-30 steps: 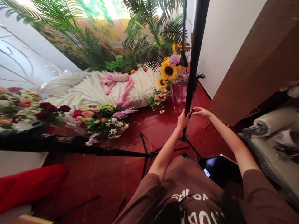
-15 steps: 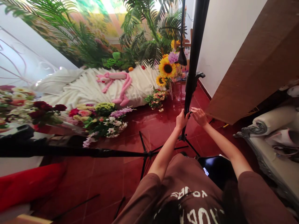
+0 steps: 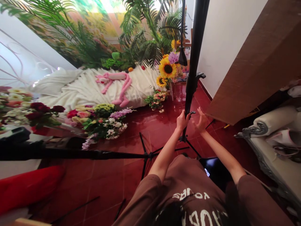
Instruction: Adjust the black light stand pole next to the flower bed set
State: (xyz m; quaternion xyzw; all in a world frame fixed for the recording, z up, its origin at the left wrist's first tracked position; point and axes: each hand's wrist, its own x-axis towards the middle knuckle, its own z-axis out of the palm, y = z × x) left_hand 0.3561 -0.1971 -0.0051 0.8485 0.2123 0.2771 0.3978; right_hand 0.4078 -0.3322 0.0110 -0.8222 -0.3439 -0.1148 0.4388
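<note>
Pole cut off at top

The left hand hides part of it; the knob alongside is too small to make out. The shirt runs off the bottom edge, the sofa the right, the red cloth the left.

Below the left fingers, the red floor supported a black stand; leftward of them, the bed carried a pink toy.

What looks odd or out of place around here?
What looks like a black plug dangles on its cord beside the black pole, odd because it seems plugged into nothing. The red floor has shiny patches, probably gloss rather than a spill, though I can't be sure.
</note>
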